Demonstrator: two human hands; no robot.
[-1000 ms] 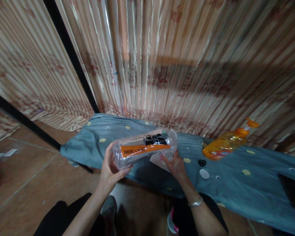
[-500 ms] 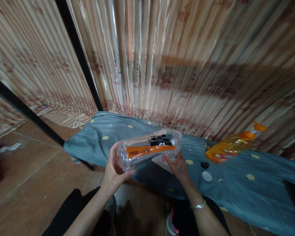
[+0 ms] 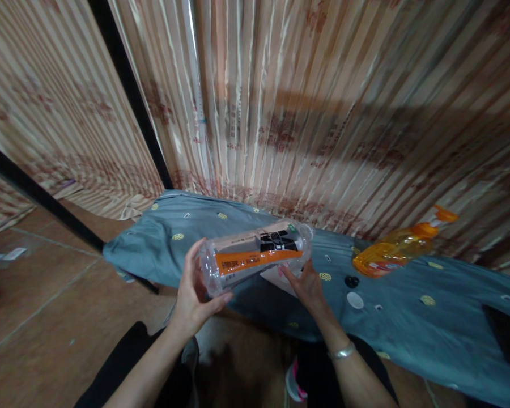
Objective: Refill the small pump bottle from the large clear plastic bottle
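Note:
A clear plastic bottle (image 3: 255, 255) with an orange, white and black label lies on its side in the air above a blue-grey cloth (image 3: 408, 317). My left hand (image 3: 193, 292) is wrapped round the bottle's base end. My right hand (image 3: 308, 286) touches the underside of its neck end with curled fingers, over a white sheet (image 3: 276, 276) on the cloth. A silver bracelet sits on my right wrist.
An orange pump bottle (image 3: 397, 249) lies on its side on the cloth at the right. A small black cap (image 3: 351, 281) and a white cap (image 3: 355, 300) lie near it. A striped curtain hangs behind. Brown floor tiles are at the left.
Both hands keep the same hold on the clear bottle. Only the view has shifted slightly.

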